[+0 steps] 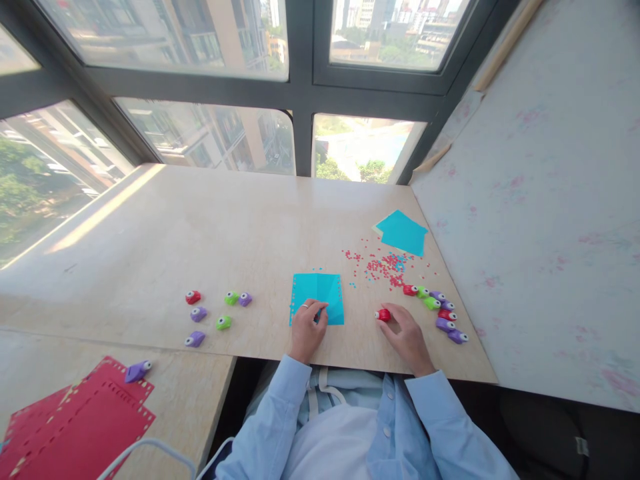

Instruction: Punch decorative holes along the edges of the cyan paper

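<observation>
- The blue sheet [319,289] is placed near the surface's [240,227] six o'clock edge; holes are seen down its left side and upper right; the lower right appears unpunched
- The sheet is covered by the left hand [308,333], fingers curled; its grip cannot be told; one red punch [383,315] is pinched by the right hand [407,335] at three o'clock
- Six punches [199,313] are counted at nine; eight punches [445,325] beyond three

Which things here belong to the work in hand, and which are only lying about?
Probably part of the job:
blue sheet, under left hand
red punch, in right hand
other punches

Apparently just lying about:
confetti
red sheets
white cable
</observation>
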